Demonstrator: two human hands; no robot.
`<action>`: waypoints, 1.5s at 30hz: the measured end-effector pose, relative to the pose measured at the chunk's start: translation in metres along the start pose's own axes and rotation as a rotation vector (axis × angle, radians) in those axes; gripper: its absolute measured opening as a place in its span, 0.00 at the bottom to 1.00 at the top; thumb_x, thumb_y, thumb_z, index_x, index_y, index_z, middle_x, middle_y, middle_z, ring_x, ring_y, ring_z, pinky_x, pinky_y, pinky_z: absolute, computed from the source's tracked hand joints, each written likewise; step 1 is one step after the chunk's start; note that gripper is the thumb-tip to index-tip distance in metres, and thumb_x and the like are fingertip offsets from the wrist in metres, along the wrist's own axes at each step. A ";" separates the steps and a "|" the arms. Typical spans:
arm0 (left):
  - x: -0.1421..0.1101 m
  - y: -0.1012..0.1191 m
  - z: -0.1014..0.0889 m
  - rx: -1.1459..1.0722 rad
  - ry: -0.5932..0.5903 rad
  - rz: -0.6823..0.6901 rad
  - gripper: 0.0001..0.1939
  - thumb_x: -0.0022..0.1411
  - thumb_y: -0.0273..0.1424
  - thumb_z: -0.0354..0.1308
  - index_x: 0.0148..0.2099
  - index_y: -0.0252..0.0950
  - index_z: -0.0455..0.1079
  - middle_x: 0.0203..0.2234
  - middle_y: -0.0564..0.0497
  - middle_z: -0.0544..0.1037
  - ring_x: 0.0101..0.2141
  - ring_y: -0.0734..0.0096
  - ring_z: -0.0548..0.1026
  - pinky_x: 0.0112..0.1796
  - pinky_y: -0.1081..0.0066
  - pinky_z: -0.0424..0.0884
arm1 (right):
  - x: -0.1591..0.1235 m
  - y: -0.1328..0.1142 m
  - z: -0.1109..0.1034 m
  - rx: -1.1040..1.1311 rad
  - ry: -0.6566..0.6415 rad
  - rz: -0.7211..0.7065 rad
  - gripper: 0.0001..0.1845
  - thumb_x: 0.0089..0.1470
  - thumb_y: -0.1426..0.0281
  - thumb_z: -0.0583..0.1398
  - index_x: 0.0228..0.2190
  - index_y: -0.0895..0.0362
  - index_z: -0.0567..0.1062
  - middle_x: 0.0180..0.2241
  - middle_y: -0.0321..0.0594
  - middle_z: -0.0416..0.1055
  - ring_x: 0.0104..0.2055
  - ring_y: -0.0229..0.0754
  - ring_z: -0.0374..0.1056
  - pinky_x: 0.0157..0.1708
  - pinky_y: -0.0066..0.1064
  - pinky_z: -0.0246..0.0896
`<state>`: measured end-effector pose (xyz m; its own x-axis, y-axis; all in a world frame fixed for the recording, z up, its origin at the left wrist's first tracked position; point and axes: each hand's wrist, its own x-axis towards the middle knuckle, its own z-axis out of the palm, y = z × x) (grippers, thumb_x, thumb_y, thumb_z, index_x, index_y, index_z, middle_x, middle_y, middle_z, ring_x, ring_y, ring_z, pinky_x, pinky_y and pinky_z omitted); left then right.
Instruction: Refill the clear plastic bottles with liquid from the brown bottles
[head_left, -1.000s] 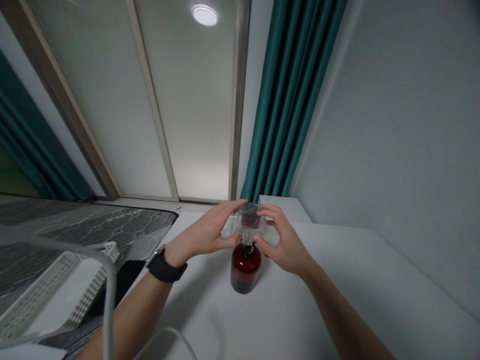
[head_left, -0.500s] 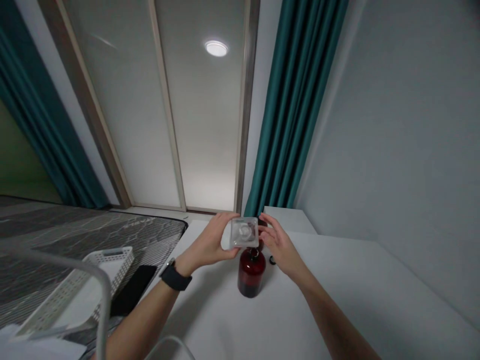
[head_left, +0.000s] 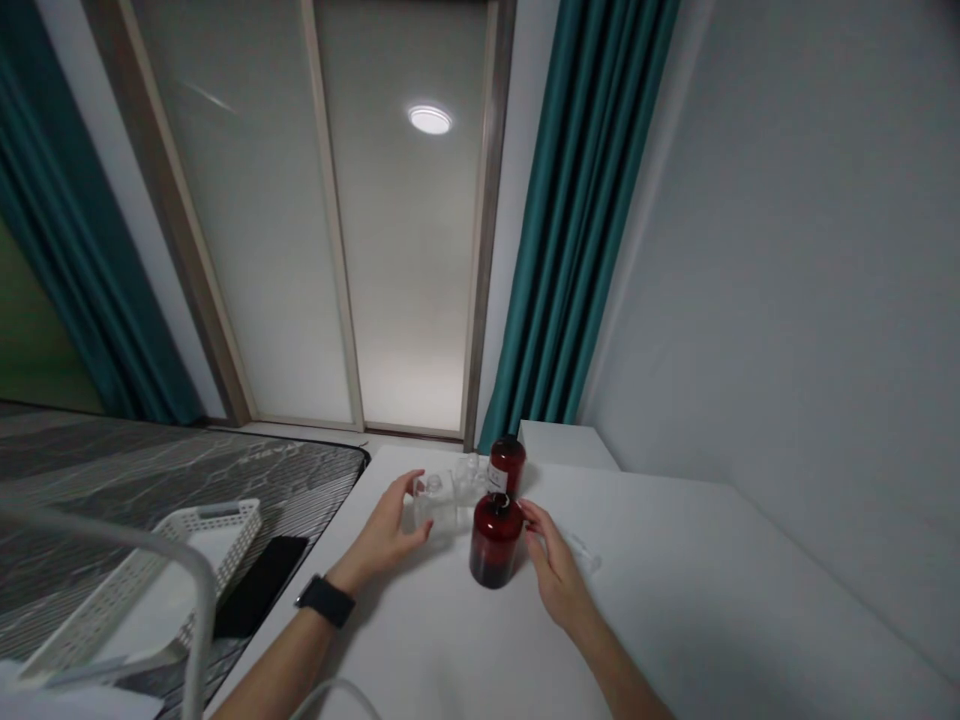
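Note:
My left hand has its thumb and fingers around the sides of a clear, square-bodied bottle, which stands upright on the white table. Right beside that bottle is a dark red round bottle with a narrow neck. My right hand is at its right side, fingers apart and fingertips close to its shoulder; whether they touch it I cannot tell. A second red bottle with a pale label stands behind, partly hidden. Another clear glass piece is just left of it.
Past my right hand lies a small clear item, blurred. To the left are a white perforated basket and a black flat object. A pale curved bar crosses the lower left. Behind the table stands a white box-like surface.
The clear bottle has come down from in front of the red bottles to the table on their left, with my left hand. My right hand has lowered beside the front red bottle.

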<state>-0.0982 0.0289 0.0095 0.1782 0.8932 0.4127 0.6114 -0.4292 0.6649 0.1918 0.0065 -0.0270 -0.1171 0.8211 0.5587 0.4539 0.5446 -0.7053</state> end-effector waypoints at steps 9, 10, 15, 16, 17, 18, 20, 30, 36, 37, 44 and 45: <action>-0.002 -0.021 0.012 -0.003 -0.050 -0.002 0.33 0.55 0.32 0.58 0.62 0.36 0.54 0.49 0.42 0.72 0.50 0.53 0.73 0.50 0.55 0.70 | 0.011 0.026 -0.030 -0.589 -0.040 0.025 0.20 0.56 0.74 0.56 0.50 0.55 0.72 0.49 0.49 0.72 0.56 0.56 0.63 0.59 0.54 0.53; -0.002 -0.025 0.014 -0.005 -0.054 0.005 0.33 0.56 0.32 0.58 0.62 0.36 0.54 0.49 0.43 0.72 0.50 0.53 0.73 0.50 0.55 0.70 | 0.011 0.025 -0.030 -0.621 -0.066 0.035 0.20 0.55 0.74 0.57 0.50 0.55 0.72 0.49 0.48 0.72 0.56 0.56 0.63 0.60 0.53 0.51; -0.002 -0.040 0.021 -0.023 -0.080 0.022 0.34 0.56 0.34 0.58 0.63 0.37 0.54 0.48 0.43 0.73 0.50 0.52 0.73 0.52 0.53 0.69 | 0.024 0.023 -0.025 -0.738 -0.201 0.097 0.21 0.55 0.71 0.60 0.51 0.55 0.72 0.49 0.48 0.73 0.55 0.56 0.64 0.59 0.49 0.49; -0.002 -0.042 0.022 -0.025 -0.093 0.023 0.34 0.56 0.34 0.59 0.63 0.37 0.54 0.49 0.42 0.72 0.51 0.52 0.72 0.53 0.51 0.68 | 0.027 0.023 -0.024 -0.751 -0.227 0.109 0.21 0.55 0.71 0.60 0.51 0.55 0.72 0.49 0.49 0.74 0.54 0.56 0.65 0.58 0.48 0.51; -0.003 -0.043 0.022 -0.028 -0.107 0.024 0.34 0.56 0.33 0.59 0.63 0.37 0.53 0.50 0.42 0.72 0.52 0.51 0.72 0.54 0.50 0.67 | 0.031 0.024 -0.024 -0.760 -0.253 0.121 0.21 0.55 0.70 0.60 0.51 0.55 0.72 0.48 0.49 0.74 0.53 0.56 0.65 0.55 0.47 0.53; -0.003 -0.044 0.023 -0.031 -0.119 0.023 0.34 0.56 0.33 0.59 0.63 0.38 0.53 0.51 0.41 0.71 0.52 0.51 0.71 0.55 0.50 0.67 | 0.034 0.025 -0.024 -0.767 -0.277 0.133 0.20 0.55 0.70 0.60 0.51 0.56 0.73 0.47 0.50 0.74 0.52 0.56 0.66 0.53 0.46 0.55; -0.004 -0.044 0.023 -0.039 -0.136 0.015 0.35 0.56 0.33 0.59 0.63 0.38 0.53 0.52 0.41 0.70 0.53 0.50 0.71 0.55 0.49 0.66 | 0.040 0.027 -0.024 -0.772 -0.316 0.155 0.17 0.55 0.70 0.61 0.48 0.57 0.74 0.46 0.50 0.75 0.51 0.55 0.67 0.49 0.43 0.57; -0.004 -0.044 0.023 -0.036 -0.142 0.013 0.35 0.57 0.34 0.59 0.64 0.36 0.53 0.51 0.39 0.71 0.52 0.49 0.71 0.55 0.49 0.67 | 0.047 0.030 -0.024 -0.601 -0.377 0.121 0.10 0.56 0.77 0.56 0.39 0.55 0.70 0.40 0.39 0.75 0.42 0.42 0.72 0.41 0.29 0.61; -0.005 -0.040 0.023 -0.007 -0.119 0.018 0.35 0.57 0.34 0.59 0.64 0.35 0.54 0.51 0.39 0.72 0.51 0.50 0.72 0.52 0.51 0.69 | 0.040 0.024 -0.026 -0.555 -0.300 0.094 0.10 0.60 0.75 0.52 0.42 0.52 0.66 0.40 0.37 0.74 0.42 0.43 0.72 0.39 0.29 0.61; -0.005 -0.039 0.022 -0.003 -0.119 0.019 0.35 0.57 0.34 0.60 0.64 0.35 0.54 0.50 0.39 0.72 0.51 0.50 0.72 0.53 0.51 0.68 | 0.038 0.024 -0.026 -0.564 -0.285 0.096 0.10 0.59 0.75 0.53 0.42 0.52 0.67 0.41 0.38 0.74 0.42 0.43 0.72 0.38 0.30 0.61; -0.005 -0.027 0.016 0.015 -0.116 0.048 0.34 0.57 0.34 0.60 0.63 0.34 0.55 0.49 0.40 0.73 0.49 0.52 0.73 0.53 0.51 0.68 | 0.032 0.027 -0.024 -0.580 -0.251 0.055 0.14 0.54 0.79 0.53 0.42 0.53 0.69 0.41 0.43 0.72 0.46 0.49 0.69 0.44 0.36 0.61; -0.006 -0.026 0.015 0.018 -0.118 0.050 0.34 0.57 0.34 0.60 0.63 0.34 0.55 0.49 0.40 0.73 0.49 0.52 0.73 0.53 0.51 0.68 | 0.032 0.027 -0.024 -0.567 -0.255 0.041 0.15 0.56 0.78 0.53 0.43 0.53 0.69 0.42 0.43 0.72 0.47 0.49 0.68 0.46 0.37 0.61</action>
<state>-0.1034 0.0371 -0.0195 0.2975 0.8809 0.3682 0.6128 -0.4719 0.6339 0.2218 0.0435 -0.0176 -0.2648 0.8927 0.3645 0.8529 0.3932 -0.3434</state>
